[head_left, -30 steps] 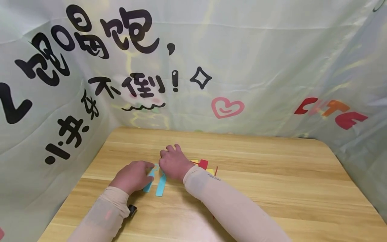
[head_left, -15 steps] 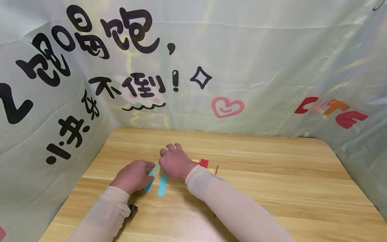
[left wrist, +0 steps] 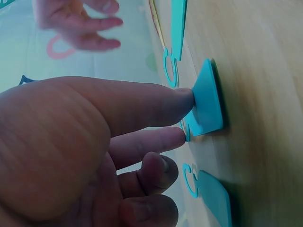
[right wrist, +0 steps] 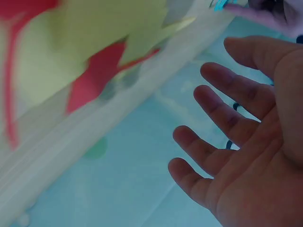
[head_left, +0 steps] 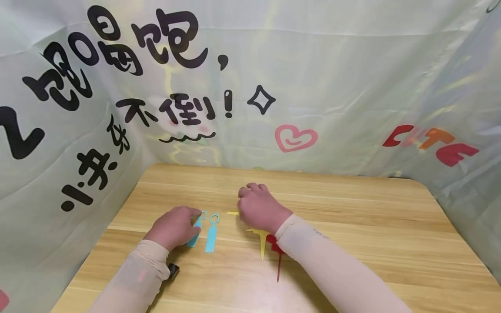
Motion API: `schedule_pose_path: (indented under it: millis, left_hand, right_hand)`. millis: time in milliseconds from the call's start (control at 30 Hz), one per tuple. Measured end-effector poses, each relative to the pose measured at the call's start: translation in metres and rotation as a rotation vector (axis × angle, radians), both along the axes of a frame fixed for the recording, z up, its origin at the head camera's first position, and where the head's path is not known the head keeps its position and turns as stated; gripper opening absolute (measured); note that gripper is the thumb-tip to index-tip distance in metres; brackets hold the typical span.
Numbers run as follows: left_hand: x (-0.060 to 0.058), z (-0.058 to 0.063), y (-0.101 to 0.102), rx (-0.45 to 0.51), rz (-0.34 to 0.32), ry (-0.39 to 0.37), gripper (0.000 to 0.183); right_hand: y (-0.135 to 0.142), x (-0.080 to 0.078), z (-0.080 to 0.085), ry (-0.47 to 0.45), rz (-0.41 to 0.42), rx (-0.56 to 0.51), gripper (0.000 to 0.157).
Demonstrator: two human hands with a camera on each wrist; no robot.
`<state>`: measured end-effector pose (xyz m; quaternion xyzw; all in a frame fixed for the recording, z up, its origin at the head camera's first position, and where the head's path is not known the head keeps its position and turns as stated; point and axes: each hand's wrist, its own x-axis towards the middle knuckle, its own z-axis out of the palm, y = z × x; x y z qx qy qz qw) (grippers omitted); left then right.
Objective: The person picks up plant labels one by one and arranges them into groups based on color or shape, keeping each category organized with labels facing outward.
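My left hand (head_left: pixel 174 228) rests at the left over a light-blue hooked tag (head_left: pixel 194 237). In the left wrist view its straight thumb presses the tag's body, while the index fingertip touches the hook. Another blue hooked tag (head_left: pixel 211 239) lies just to the right, and a third blue tag (left wrist: pixel 215 196) shows low in the left wrist view. My right hand (head_left: pixel 264 208) hovers with spread fingers, holding nothing. Below and around it lie yellow T-shaped tags (head_left: pixel 263 245) and red ones (head_left: pixel 275 243), partly hidden by the hand and sleeve.
The wooden table (head_left: pixel 352 243) stretches away to the right. A printed cloth (head_left: pixel 332 87) hangs behind it and along both sides. Beside the left sleeve is a small black item (head_left: pixel 173 271).
The right hand has left the middle blue tag and moved right, over the yellow and red tags. That blue tag's hook is now uncovered. The left hand has stayed put.
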<state>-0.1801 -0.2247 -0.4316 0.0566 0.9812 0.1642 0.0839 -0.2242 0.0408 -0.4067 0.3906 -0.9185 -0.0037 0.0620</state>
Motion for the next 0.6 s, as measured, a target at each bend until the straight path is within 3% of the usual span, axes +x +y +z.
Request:
schedule_pose_path:
  millis: [367,533,600]
  left_hand:
    - [0.000,0.003,0.000,0.010,0.000,-0.028,0.048]
    - [0.000,0.003,0.000,0.022,0.009,-0.042,0.048]
    - [0.000,0.003,0.000,0.025,0.011,-0.045,0.048]
  right_hand:
    - [0.068,0.001,-0.008,-0.141,-0.157,-0.027,0.012]
    - [0.083,0.004,-0.017,-0.227,-0.142,-0.058,0.025]
    - [0.085,0.007,-0.020,-0.250,-0.116,-0.065,0.022]
